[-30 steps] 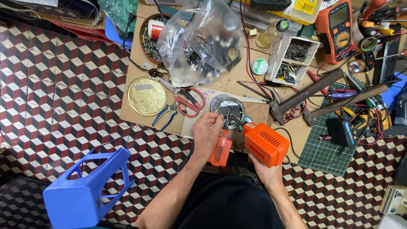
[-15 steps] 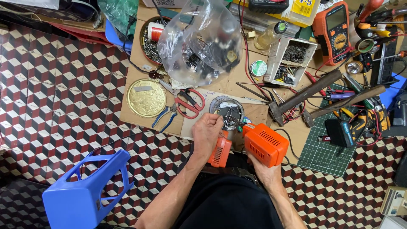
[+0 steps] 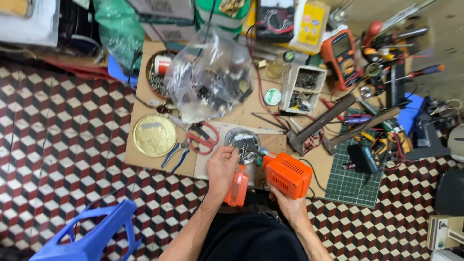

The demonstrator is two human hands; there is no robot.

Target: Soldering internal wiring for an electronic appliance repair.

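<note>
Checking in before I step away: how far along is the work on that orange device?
Already apart: an orange cover piece lies separate under the left hand. In hand: the right hand holds the orange housing while left fingers reach into the round dish of small parts. Left: the two orange pieces remain unjoined.

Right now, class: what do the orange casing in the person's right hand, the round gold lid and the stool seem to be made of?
Orange casing, held by the right hand: likely moulded plastic, matte, with slotted vents. Round gold lid: probably thin metal, shiny and reflective with a raised rim. Stool: seemingly blue plastic, smooth with moulded openings.
</note>
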